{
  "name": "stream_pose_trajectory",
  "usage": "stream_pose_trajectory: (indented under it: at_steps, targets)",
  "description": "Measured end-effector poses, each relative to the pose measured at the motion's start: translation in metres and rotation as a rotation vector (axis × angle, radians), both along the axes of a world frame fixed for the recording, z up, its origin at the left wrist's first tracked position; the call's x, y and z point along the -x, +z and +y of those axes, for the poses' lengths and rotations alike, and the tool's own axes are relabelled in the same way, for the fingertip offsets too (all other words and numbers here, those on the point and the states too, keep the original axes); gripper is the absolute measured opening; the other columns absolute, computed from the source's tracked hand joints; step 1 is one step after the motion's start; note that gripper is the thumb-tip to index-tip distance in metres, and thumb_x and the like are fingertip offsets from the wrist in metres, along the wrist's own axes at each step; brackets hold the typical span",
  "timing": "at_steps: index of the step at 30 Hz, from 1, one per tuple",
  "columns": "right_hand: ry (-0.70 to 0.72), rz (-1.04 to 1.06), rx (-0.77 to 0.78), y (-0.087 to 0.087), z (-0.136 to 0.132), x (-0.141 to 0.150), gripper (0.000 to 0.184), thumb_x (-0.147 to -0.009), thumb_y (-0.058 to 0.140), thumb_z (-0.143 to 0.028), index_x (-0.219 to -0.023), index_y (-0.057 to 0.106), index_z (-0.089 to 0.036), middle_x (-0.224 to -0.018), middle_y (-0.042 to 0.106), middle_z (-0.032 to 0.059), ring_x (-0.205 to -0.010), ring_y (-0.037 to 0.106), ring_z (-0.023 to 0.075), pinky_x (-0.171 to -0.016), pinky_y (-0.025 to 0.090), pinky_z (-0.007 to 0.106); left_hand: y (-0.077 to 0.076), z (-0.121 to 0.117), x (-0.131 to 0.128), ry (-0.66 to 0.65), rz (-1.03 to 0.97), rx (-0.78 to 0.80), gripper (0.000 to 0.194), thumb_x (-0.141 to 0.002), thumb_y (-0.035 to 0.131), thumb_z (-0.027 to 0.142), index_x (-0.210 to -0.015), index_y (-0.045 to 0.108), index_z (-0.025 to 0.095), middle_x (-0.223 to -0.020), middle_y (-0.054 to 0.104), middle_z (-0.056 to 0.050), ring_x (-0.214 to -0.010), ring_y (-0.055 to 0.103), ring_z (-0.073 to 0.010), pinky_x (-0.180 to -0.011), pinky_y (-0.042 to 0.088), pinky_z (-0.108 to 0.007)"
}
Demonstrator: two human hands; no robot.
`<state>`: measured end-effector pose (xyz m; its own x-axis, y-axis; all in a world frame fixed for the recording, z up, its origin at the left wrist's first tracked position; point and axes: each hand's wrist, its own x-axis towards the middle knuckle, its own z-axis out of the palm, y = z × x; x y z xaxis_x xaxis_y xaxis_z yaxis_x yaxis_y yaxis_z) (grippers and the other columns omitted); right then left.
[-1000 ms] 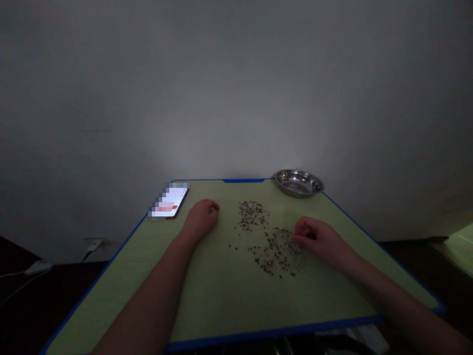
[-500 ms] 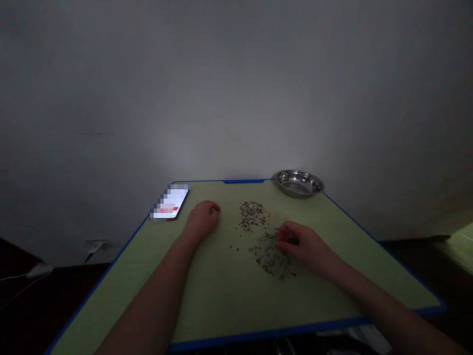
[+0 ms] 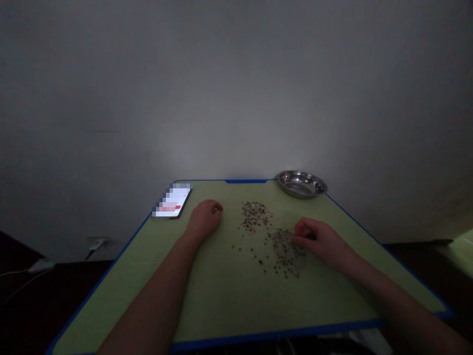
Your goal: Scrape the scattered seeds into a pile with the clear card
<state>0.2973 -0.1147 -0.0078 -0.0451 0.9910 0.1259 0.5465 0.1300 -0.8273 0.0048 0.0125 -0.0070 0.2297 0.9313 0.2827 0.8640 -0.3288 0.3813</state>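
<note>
My left hand (image 3: 205, 217) rests on the table, its fingers loosely curled in and nothing visible in them. To its right lies a patch of small dark grains, like peppercorns (image 3: 254, 215). My right hand (image 3: 310, 239) is held in a pinch just over the right edge of a second patch of the same grains. By its fingertips is a greyish smear of thin curved lines and specks (image 3: 288, 254); I cannot tell whether that is netting or grains in motion. What the pinched fingers hold is hidden.
The pale green table (image 3: 221, 305) has a blue rim. A shallow steel bowl (image 3: 301, 185) stands at its back right corner. At the back left lies a phone (image 3: 173, 199) with a lit screen. Behind is a grey wall (image 3: 236, 98), with a plug and cable (image 3: 96, 244) low at left.
My right hand has moved a little to the right, still pinched, and the smeared lines have shifted right with it. Several grains now show more plainly at their left. My left hand stays in place.
</note>
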Motion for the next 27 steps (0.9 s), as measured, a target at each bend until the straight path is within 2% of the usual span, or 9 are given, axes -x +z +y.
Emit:
stream_pose_trajectory:
  at_steps: [5,8,13,18,23,27]
  targets:
    - [0.012,-0.069,0.008,-0.006,0.002,0.007,0.013,-0.075,0.063,-0.027,-0.070,0.052,-0.021,-0.061,0.057,-0.0024,-0.058,0.053,0.0148,-0.053,0.039,0.026,-0.001,0.001,0.001,-0.007,-0.009,-0.003,0.027,-0.077,0.045,0.018,-0.089,0.069,0.018,-0.105,0.068,-0.009,-0.104,0.059,-0.0226,-0.097,0.043,-0.036]
    - [0.011,-0.080,0.000,-0.003,0.003,0.008,0.013,-0.075,0.062,-0.029,-0.071,0.053,-0.022,-0.062,0.058,-0.0018,-0.060,0.054,0.0153,-0.054,0.039,0.026,-0.002,0.002,0.002,-0.010,-0.007,-0.004,0.028,-0.077,0.045,0.018,-0.089,0.069,0.018,-0.106,0.068,-0.009,-0.104,0.059,-0.0226,-0.097,0.043,-0.036]
    - [-0.032,-0.073,-0.042,0.008,0.001,-0.009,0.016,-0.074,0.061,-0.033,-0.068,0.051,-0.022,-0.057,0.054,-0.0030,-0.053,0.048,0.0138,-0.050,0.036,0.026,-0.003,0.002,0.002,-0.015,-0.025,-0.007,0.028,-0.077,0.044,0.019,-0.089,0.070,0.018,-0.105,0.068,-0.009,-0.103,0.060,-0.0225,-0.096,0.044,-0.036]
    - [-0.036,-0.089,-0.024,0.001,-0.002,-0.021,0.018,-0.073,0.062,-0.035,-0.067,0.051,-0.022,-0.055,0.052,-0.0037,-0.053,0.048,0.0141,-0.050,0.035,0.026,-0.004,0.003,0.002,-0.017,-0.028,-0.005,0.028,-0.077,0.044,0.019,-0.089,0.070,0.018,-0.104,0.068,-0.009,-0.102,0.060,-0.0222,-0.096,0.044,-0.036]
    - [0.009,-0.090,-0.012,-0.008,0.002,-0.006,0.013,-0.075,0.062,-0.030,-0.070,0.053,-0.022,-0.061,0.056,-0.0025,-0.058,0.052,0.0146,-0.053,0.038,0.026,-0.005,0.004,0.003,-0.024,-0.026,-0.015,0.028,-0.077,0.044,0.020,-0.089,0.069,0.018,-0.105,0.068,-0.009,-0.103,0.059,-0.0233,-0.097,0.044,-0.037]
    - [0.048,-0.108,-0.008,0.003,0.006,0.014,0.009,-0.075,0.062,-0.027,-0.072,0.056,-0.021,-0.062,0.058,-0.0018,-0.058,0.053,0.0146,-0.053,0.038,0.025,-0.003,0.003,0.003,-0.014,-0.022,-0.006,0.027,-0.077,0.044,0.019,-0.089,0.069,0.018,-0.107,0.067,-0.010,-0.105,0.059,-0.0235,-0.098,0.043,-0.037]
